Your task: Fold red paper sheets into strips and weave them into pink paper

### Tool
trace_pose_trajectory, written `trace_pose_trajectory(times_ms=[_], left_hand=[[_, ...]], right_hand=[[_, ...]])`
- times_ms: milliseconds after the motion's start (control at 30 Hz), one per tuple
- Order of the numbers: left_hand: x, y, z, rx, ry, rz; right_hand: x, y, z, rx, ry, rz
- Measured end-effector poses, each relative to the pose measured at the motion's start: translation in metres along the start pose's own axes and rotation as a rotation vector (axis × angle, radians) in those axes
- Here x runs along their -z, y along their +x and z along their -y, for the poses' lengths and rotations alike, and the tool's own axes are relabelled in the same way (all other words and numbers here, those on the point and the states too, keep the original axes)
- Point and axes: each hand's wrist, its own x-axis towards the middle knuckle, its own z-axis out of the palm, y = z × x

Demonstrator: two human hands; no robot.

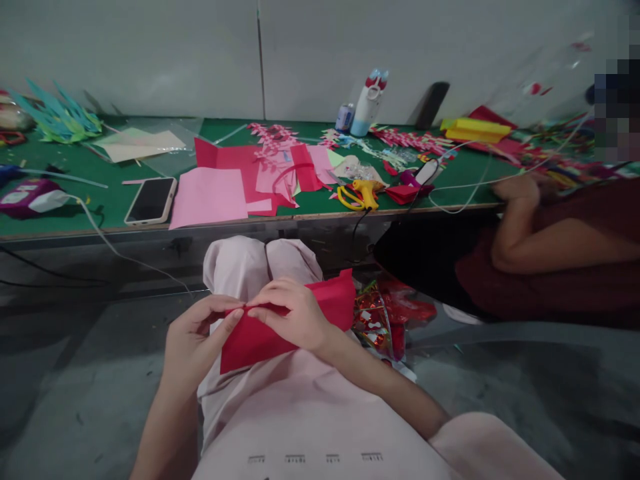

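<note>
A sheet of red paper [260, 347] lies slantwise across my lap, its upper edge pinched in both hands. My left hand [200, 333] grips that edge near its left end, thumb in front and fingers behind. Close beside it, almost touching, my right hand [293, 317] pinches the same edge between thumb and fingers. The right forearm crosses over the sheet and hides part of it. The right end of the paper sticks out past my right hand, with a raised corner.
On the green table [200, 130] ahead are pink paper [207, 193], a phone [153, 200], a yellow glue gun [367, 193], a tumbler [369, 107] and a can [345, 117]. A co-worker's arm [525, 227] rests at the right. Shiny wrapped material [373, 320] sits beside my knee.
</note>
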Motion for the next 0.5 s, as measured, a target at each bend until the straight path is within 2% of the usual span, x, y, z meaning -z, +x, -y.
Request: trace_pose_trajectory(times_ms=[233, 500], left_hand=[[0.0, 0.001, -0.003, -0.076, 0.025, -0.027], [0.007, 0.001, 0.007, -0.022, -0.052, -0.093]], right_hand=[[0.001, 0.001, 0.001, 0.002, -0.059, -0.005], [0.019, 0.002, -0.003, -0.036, -0.113, 0.102]])
